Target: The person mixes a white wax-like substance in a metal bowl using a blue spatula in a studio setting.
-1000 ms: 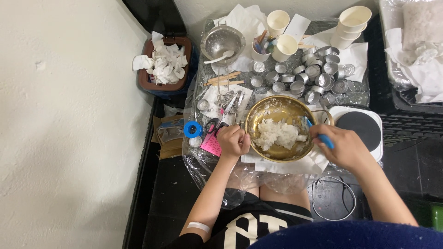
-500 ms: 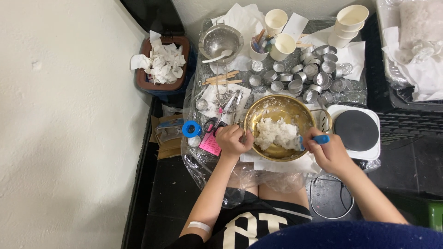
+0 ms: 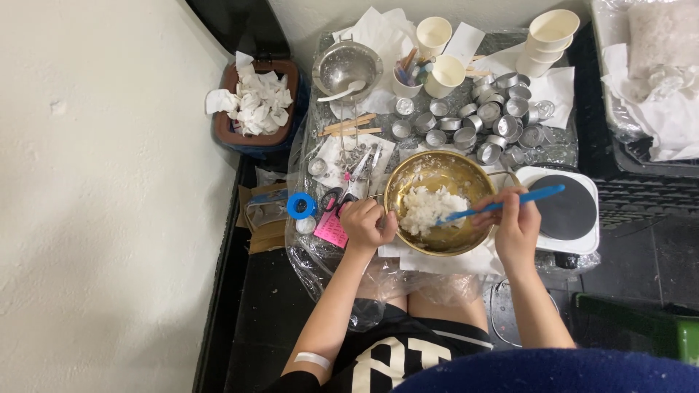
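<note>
A gold metal bowl (image 3: pixel 412 173) sits on a small plastic-covered table in front of me, holding a clump of white flakes (image 3: pixel 431 207). My left hand (image 3: pixel 368 224) grips the bowl's near left rim. My right hand (image 3: pixel 514 224) holds a blue spatula (image 3: pixel 502 204) by its handle, with the tip pushed into the white flakes from the right.
Several small silver tins (image 3: pixel 489 127) lie behind the bowl, with paper cups (image 3: pixel 551 33) and a steel bowl (image 3: pixel 346 67) at the back. A white hot plate (image 3: pixel 564 211) stands to the right. A bin of crumpled tissues (image 3: pixel 255 108) and a blue tape roll (image 3: pixel 301 205) are on the left.
My right hand has shifted from the bowl's right rim toward its front, swinging the blue spatula so its handle points right. My left hand stays on the rim.
</note>
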